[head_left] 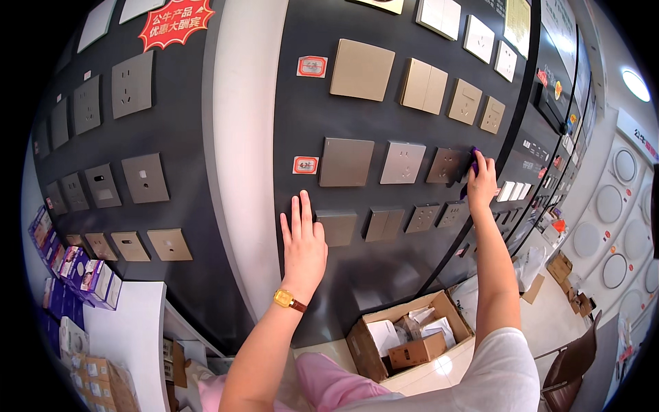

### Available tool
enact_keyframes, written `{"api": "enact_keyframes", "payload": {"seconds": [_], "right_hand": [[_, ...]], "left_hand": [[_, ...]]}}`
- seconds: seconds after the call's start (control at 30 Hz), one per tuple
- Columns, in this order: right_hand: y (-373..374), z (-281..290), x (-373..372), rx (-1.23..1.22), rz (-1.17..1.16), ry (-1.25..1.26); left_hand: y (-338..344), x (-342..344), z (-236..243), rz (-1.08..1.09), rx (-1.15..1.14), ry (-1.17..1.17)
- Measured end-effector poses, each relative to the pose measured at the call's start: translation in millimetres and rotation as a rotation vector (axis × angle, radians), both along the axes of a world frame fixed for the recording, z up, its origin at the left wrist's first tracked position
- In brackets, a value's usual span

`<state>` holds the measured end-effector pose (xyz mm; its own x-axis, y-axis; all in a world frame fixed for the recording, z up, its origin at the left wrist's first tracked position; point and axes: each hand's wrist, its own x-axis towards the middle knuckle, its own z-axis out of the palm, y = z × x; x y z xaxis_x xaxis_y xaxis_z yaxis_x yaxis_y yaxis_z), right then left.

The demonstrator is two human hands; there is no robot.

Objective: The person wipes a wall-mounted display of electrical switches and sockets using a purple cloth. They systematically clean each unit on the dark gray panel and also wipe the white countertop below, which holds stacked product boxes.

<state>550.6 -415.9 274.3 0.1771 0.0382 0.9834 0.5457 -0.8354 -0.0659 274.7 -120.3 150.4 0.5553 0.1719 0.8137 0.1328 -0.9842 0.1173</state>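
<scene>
My right hand point(483, 184) is closed on a purple cloth point(473, 165), mostly hidden by the fingers. It presses the cloth at the right edge of a dark grey wall socket point(445, 165). Against the black display panel point(299, 130), my left hand point(304, 244) lies flat with its fingers stretched and nothing in it. Beside that hand is a plain grey switch plate point(337, 227). A larger grey plate point(347, 162) and a silver-grey socket point(403, 163) sit in the same row as the dark socket.
Gold switch plates point(362, 69) and white ones point(439, 18) are mounted higher up. Below stands an open cardboard box point(367, 353) with smaller boxes and papers. At left, a white counter point(130, 336) bears purple cartons point(89, 278). A brown chair point(575, 360) stands at right.
</scene>
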Motion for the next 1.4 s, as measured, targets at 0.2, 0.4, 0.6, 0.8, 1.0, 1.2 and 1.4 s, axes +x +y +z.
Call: {"api": "enact_keyframes", "payload": {"seconds": [0.2, 0.4, 0.6, 0.8, 1.0, 1.2, 1.4], "right_hand": [[-17.1, -1.4, 18.9, 0.079, -0.130, 0.084], [-20.1, -3.0, 48.0, 0.301, -0.012, 0.158], [-54.2, -30.1, 83.5, 0.393, 0.048, 0.232], [-51.5, -78.9, 60.6, 0.327, 0.125, 0.270], [-35.2, -51.3, 22.8, 0.311, 0.112, 0.119], [18.3, 5.1, -6.5, 0.170, 0.153, 0.039], [22.9, -31.6, -7.4, 0.096, 0.030, -0.009]], "left_hand": [[0.6, -0.1, 0.6, -0.003, 0.009, 0.008], [1.4, -4.0, 1.7, -0.011, -0.004, 0.026], [-0.6, 0.0, 0.9, -0.009, 0.003, 0.017], [-1.8, 0.7, 0.7, 0.006, -0.001, 0.016], [0.7, -0.3, -0.6, 0.025, 0.021, 0.031], [-0.4, -2.9, 1.8, 0.061, 0.032, 0.078], [1.2, -3.3, 0.0, 0.053, 0.043, 0.066]]}}
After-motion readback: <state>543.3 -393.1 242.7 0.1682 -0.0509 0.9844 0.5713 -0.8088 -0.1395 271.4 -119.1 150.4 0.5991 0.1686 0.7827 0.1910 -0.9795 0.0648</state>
